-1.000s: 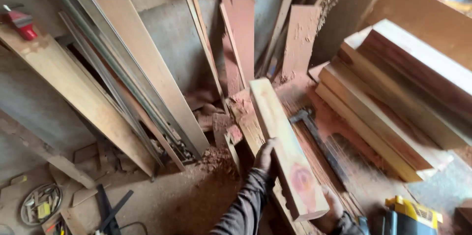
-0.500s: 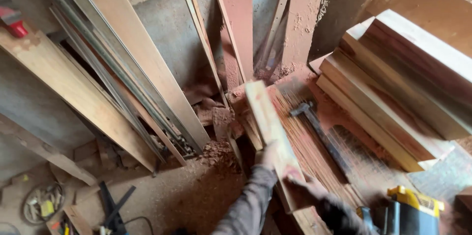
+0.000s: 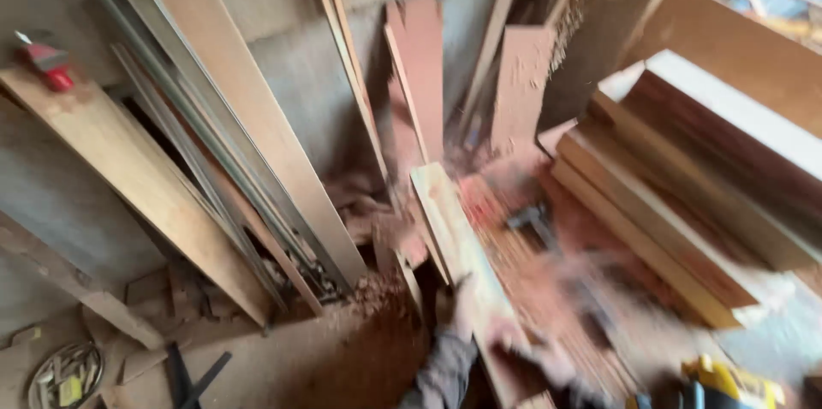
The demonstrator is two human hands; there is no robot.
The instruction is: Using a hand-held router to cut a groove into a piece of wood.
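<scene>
Wooden plank (image 3: 458, 255): left hand (image 3: 462, 306) and right hand (image 3: 527, 353) blurred, fingers' grip unclear; may slip onto hammer (image 3: 535, 222) if loosely held.

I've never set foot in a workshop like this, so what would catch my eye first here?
Probably the pale wooden plank at bottom centre, gripped by the left hand and the blurred right hand. To its right rises a stack of thick boards, and long planks lean against the wall on the left.
</scene>
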